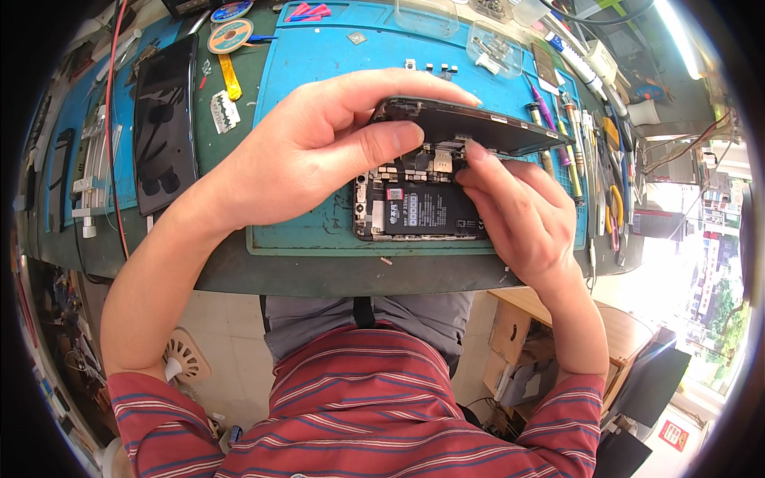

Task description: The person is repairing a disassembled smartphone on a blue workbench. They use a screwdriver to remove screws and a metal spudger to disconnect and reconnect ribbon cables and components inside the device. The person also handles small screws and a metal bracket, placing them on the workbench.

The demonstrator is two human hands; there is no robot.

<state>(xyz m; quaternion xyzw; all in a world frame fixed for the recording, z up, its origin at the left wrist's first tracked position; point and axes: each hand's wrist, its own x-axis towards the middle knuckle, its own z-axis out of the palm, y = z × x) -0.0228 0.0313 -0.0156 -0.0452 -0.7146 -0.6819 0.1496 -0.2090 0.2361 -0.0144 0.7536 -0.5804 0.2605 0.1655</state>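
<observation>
An opened phone lies on the blue work mat (pixel 319 60), its frame (pixel 362 215) flat and its black battery (pixel 434 211) showing. My left hand (pixel 307 147) is closed on the phone's screen (pixel 478 126), thumb on the inner face and fingers behind, holding it tilted up along the far side. Inside the phone, the fingers of my right hand (pixel 530 215) are drawn together at the board (pixel 441 163), close under the raised screen. Whatever lies between those fingertips, if anything, is too small to make out. My right palm covers the phone's right end.
Left of the mat lie a dark phone screen (pixel 166 127), a razor blade (pixel 225 111) and a tape spool (pixel 230 36). Screwdrivers (pixel 550 119) and pliers (pixel 615 209) line the right side. A clear plastic box (pixel 494 49) with small parts stands behind the phone.
</observation>
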